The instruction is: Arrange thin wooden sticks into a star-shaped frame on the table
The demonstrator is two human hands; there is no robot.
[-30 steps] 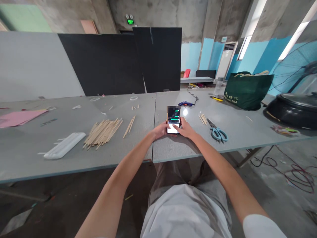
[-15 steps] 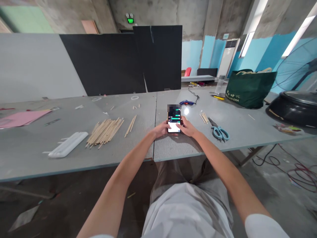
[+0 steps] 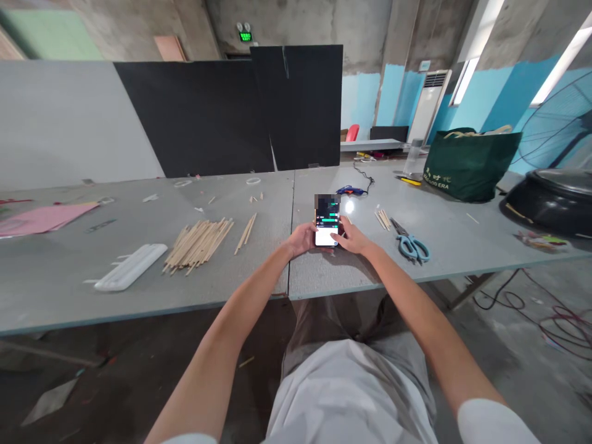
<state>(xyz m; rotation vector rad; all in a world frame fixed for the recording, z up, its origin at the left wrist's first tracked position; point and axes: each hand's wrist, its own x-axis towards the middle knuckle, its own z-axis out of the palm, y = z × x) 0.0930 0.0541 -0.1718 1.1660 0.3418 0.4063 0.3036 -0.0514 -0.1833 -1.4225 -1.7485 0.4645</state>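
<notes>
A smartphone (image 3: 327, 217) with a lit screen stands tilted up between my two hands over the grey table (image 3: 324, 277). My left hand (image 3: 303, 239) is closed round its left side. From the right, my right hand (image 3: 353, 237) grips the other edge, its thumb over the white lower part of the screen. Just past the phone lies a blue glue gun (image 3: 350, 190) with a dark cord. To the right of my right hand are a few short wooden sticks (image 3: 383, 219) and blue-handled scissors (image 3: 413, 248).
Left of my hands lie a pile of wooden sticks (image 3: 198, 245), a few separate sticks (image 3: 245, 234), a white plastic pack (image 3: 131, 266) and pink paper (image 3: 50, 218). At right stand a green bag (image 3: 472, 163) and a black pot (image 3: 550, 200). Black boards (image 3: 296, 111) rise behind the table.
My left thumb has drawn back from the screen to the phone's left edge. My right thumb stays over the lower screen. The view has shifted slightly; the things on the table lie as before.
</notes>
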